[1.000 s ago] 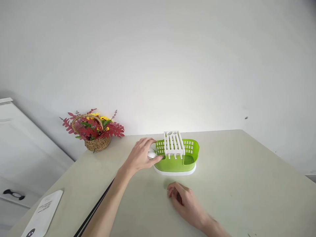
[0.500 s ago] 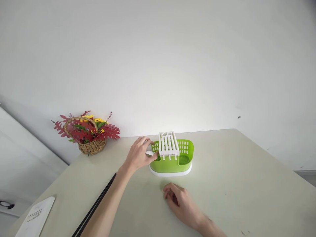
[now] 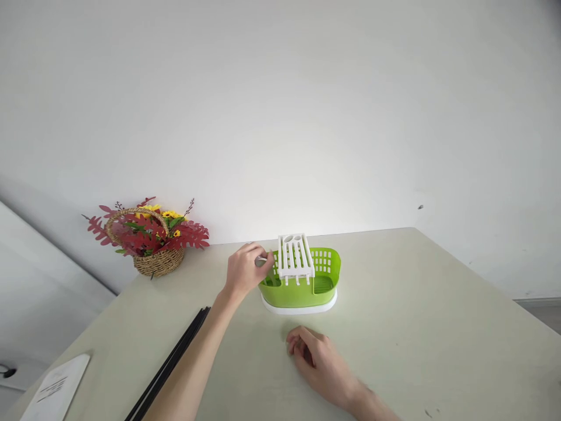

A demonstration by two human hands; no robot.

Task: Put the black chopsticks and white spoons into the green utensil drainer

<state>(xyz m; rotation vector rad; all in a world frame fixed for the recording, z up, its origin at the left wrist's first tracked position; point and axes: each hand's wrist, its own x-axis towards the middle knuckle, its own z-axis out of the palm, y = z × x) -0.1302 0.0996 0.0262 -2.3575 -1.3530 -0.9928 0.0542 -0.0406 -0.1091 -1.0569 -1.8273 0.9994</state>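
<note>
Toward the back edge of the tabletop [image 3: 394, 304], our left hand [image 3: 244, 270] pinches a small white object [image 3: 262, 258], not yet released, at the left end of the green basket [image 3: 293, 297], already spanned by a slatted rack [image 3: 295, 271]. Our right hand [image 3: 322, 367] rests loosely closed before it; black sticks [image 3: 177, 351] lie outside.

Caddy [image 3: 290, 299]: smooth plastic. Slotted rack [image 3: 296, 272]: plastic. Flower basket [image 3: 158, 263]: rough wicker. Tabletop [image 3: 394, 327]: smooth, matt.

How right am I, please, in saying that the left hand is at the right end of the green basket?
One detail is off: the head view shows the left hand at the left end of the green basket, not the right.
</note>
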